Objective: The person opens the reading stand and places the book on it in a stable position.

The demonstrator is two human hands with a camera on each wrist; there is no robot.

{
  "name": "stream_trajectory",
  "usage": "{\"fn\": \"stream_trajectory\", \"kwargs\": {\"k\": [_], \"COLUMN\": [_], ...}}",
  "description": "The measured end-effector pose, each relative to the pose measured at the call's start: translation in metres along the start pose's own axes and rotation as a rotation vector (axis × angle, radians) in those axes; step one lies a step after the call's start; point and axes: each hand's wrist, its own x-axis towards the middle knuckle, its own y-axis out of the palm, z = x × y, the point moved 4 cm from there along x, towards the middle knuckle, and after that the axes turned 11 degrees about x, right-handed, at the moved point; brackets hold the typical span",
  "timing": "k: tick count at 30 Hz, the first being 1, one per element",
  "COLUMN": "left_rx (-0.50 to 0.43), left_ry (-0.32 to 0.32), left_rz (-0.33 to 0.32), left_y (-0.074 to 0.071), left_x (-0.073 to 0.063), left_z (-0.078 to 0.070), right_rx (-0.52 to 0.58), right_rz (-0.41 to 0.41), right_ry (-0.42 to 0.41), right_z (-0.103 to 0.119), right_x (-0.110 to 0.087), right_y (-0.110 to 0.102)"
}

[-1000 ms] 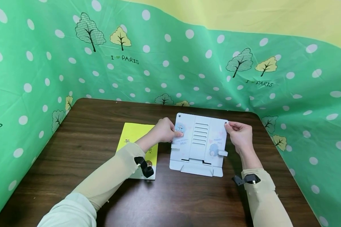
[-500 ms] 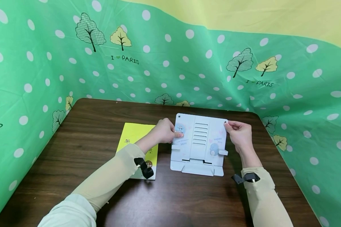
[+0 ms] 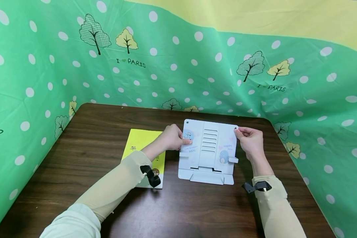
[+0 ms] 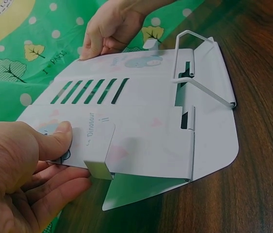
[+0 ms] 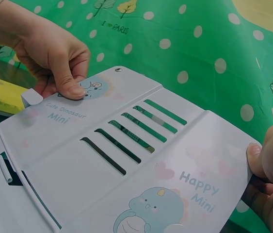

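Observation:
A white book stand (image 3: 208, 142) with pale dinosaur prints and a column of slots stands tilted on the table, its back panel raised above its base plate. My left hand (image 3: 173, 138) pinches the panel's left edge, thumb on the printed face and fingers behind, as the left wrist view shows. At the upper right corner my right hand (image 3: 251, 140) pinches the panel between thumb and fingers. Small page clips (image 3: 233, 160) stick out at the sides, and a wire ledge (image 4: 194, 68) runs along the lower front.
A yellow book (image 3: 142, 138) lies left of the stand, partly under my left forearm. The dark wood table (image 3: 178, 211) is bordered at the back and sides by a green dotted curtain (image 3: 172, 86).
The book stand has shifted very slightly, its lower edge a touch to the right and up since a second ago. Both hands keep their grip on it.

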Motion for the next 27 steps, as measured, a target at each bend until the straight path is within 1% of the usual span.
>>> {"fn": "stream_trajectory", "kwargs": {"k": [9,15,21,23,27], "left_rx": [0.019,0.026,0.049,0.052,0.063], "left_ry": [-0.004,-0.002,0.012,0.024,0.066], "left_rz": [0.006,0.017,0.041,0.044,0.023], "left_y": [-0.001,-0.004,-0.006,-0.007,-0.011], "left_x": [0.000,-0.001,-0.002,-0.004,-0.011], "left_z": [-0.002,-0.003,-0.001,0.001,0.005], "right_rx": [-0.025,-0.118,-0.190,-0.199,-0.223], "right_rz": [0.033,0.044,0.041,0.053,0.068], "right_ry": [-0.030,-0.060,-0.065,-0.087,-0.152], "right_z": [0.010,0.018,0.026,0.028,0.034], "right_x": [-0.005,-0.007,-0.010,-0.011,-0.013], "right_y": [-0.003,-0.005,-0.009,-0.011,-0.017]}}
